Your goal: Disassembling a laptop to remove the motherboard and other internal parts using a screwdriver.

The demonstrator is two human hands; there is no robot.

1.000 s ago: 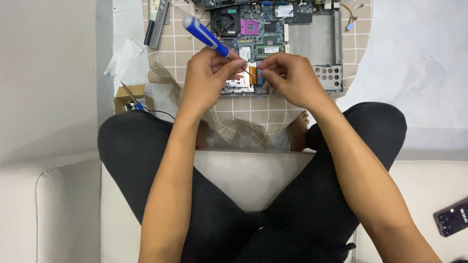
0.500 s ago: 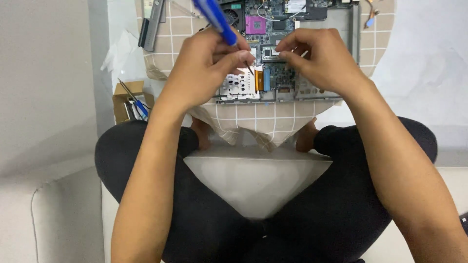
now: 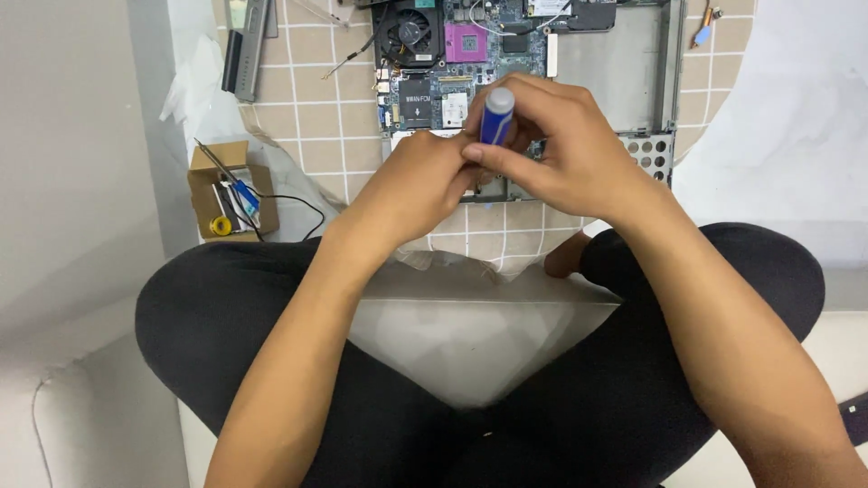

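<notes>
While both grip – right hand (image 3: 579, 158) | left hand (image 3: 420, 181) | blue screwdriver (image 3: 496, 116)

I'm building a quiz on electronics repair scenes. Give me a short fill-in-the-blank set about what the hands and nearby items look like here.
1. The right hand grips a screwdriver whose handle is ____ with a white cap.
2. Both hands meet over an opened laptop's ____ board.
3. The left hand touches the right hand's ____.
4. The small cardboard box lies on the person's ____ side.

Missing words: blue; circuit; fingers; left
</notes>
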